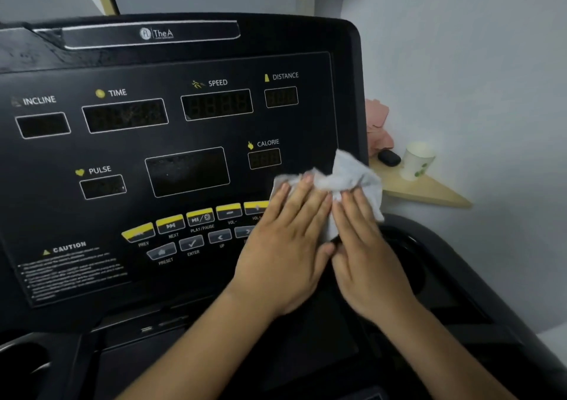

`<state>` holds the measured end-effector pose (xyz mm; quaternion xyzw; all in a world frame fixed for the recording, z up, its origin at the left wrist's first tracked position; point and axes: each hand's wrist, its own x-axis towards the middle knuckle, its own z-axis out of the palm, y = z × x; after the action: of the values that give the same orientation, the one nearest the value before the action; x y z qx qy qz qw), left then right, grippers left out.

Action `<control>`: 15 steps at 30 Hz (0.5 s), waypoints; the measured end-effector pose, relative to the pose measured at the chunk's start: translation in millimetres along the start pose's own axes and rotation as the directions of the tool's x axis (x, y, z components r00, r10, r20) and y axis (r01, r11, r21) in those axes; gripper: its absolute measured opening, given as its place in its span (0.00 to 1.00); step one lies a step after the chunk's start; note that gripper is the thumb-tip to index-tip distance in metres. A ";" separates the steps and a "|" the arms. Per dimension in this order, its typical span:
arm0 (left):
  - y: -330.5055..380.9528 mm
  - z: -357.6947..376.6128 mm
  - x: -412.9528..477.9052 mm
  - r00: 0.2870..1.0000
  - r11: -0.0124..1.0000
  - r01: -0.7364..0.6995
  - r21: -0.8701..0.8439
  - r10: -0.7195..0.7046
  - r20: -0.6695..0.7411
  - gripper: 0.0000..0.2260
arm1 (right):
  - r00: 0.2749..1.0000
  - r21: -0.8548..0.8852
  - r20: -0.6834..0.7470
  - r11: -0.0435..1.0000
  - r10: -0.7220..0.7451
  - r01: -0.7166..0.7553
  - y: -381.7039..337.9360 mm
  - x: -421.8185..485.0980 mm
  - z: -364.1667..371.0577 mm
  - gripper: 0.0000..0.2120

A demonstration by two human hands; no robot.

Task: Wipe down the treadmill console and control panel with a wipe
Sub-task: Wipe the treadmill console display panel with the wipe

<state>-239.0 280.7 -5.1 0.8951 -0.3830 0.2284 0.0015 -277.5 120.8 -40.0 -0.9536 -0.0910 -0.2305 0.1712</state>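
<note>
The black treadmill console [171,62] fills the view, with labelled displays and a row of yellow buttons [199,217] low on its control panel. A crumpled white wipe [343,175] lies against the panel's lower right corner, just under the CALORIE display. My left hand [285,246] and my right hand [365,246] lie flat side by side on the wipe, fingers spread, pressing it onto the panel. The hands hide the rightmost buttons and much of the wipe.
A wooden corner shelf [429,191] sits right of the console with a white paper cup [418,160], a small black case [389,157] and a pink object [379,126]. A cup holder recess [405,246] lies right of my hands; another [21,359] is at bottom left.
</note>
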 end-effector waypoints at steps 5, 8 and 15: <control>-9.9 10.2 -35.3 0.987 0.992 -0.127 0.022 0.124 0.104 0.28 | 0.994 -0.015 0.052 0.995 -0.095 0.096 5.3 -20.4 5.7 0.32; -21.9 -4.5 -2.6 0.995 0.995 -0.086 0.058 0.083 0.050 0.29 | 0.999 0.004 -0.007 0.999 -0.042 0.042 7.1 20.6 -11.6 0.31; 8.5 4.9 -47.4 0.992 0.994 -0.013 -0.109 0.026 0.122 0.28 | 0.991 -0.065 0.106 0.994 -0.084 0.091 -3.3 -38.5 4.8 0.35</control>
<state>-271.4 306.3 -30.4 0.9022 -0.4030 0.1518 0.0240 -310.1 122.0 -61.2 -0.9646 -0.1333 -0.1915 0.1226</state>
